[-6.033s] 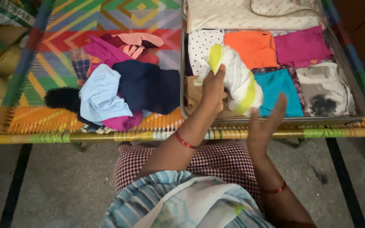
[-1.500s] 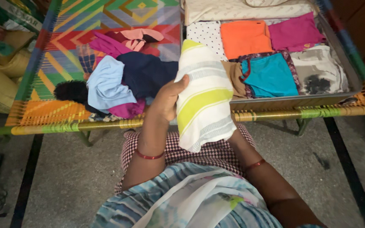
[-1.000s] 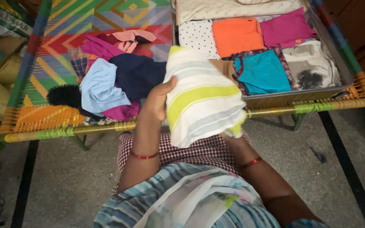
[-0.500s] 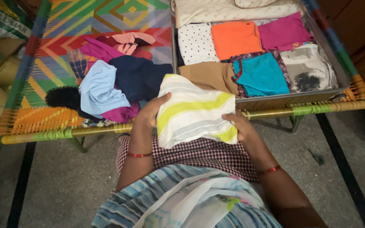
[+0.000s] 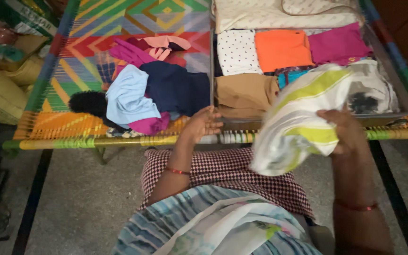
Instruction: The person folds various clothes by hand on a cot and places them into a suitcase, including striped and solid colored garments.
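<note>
Gripping striped cloth in right hand, left hand apart

A single head-worn camera looks steeply down from above the person's lap, facing forward over the colourful woven cot and the open grey metal trunk resting on it. The view is close, with the grey floor along the lower edge.

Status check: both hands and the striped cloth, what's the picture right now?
Right hand grips striped cloth, lifted over the open suitcase. Left hand open, empty, above the cot rail. Cloth hides the teal garment.
</note>
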